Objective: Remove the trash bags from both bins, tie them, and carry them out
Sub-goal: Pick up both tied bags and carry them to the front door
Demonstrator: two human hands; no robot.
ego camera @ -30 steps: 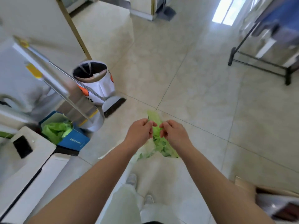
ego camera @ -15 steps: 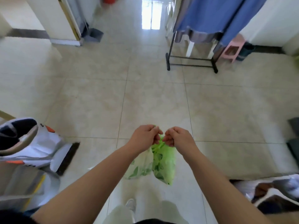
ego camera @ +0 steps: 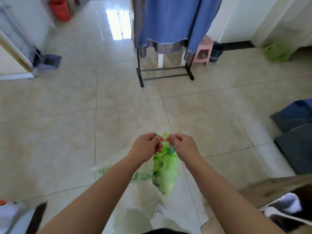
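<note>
The left hand (ego camera: 146, 146) and the right hand (ego camera: 184, 146) are side by side with curled fingers, each pinching a bit of the gathered mouth of the green trash bag (ego camera: 166, 174); a small tip of the plastic sticks up in the narrow gap between the knuckles. The bag hangs from this pinch, full and tapering to a point at the bottom, off the tiled floor (ego camera: 67, 132) and just ahead of the person's legs. Beside it, partly behind the left forearm, is a paler, see-through sheet with green print (ego camera: 140, 177), possibly a second bag, though motion blur makes that hard to tell. Further ahead stands a black clothes rack (ego camera: 141, 71) draped with a blue cloth (ego camera: 175, 19), with a pink stool (ego camera: 203, 51) and a dark bin (ego camera: 217, 52) just beside it near the wall. Another green bag (ego camera: 276, 54) lies on the floor at the far right. A grey dustpan (ego camera: 49, 62) and a red bag (ego camera: 60, 10) sit at the left, and a white bin (ego camera: 11, 217) shows at the lower left corner.
</note>
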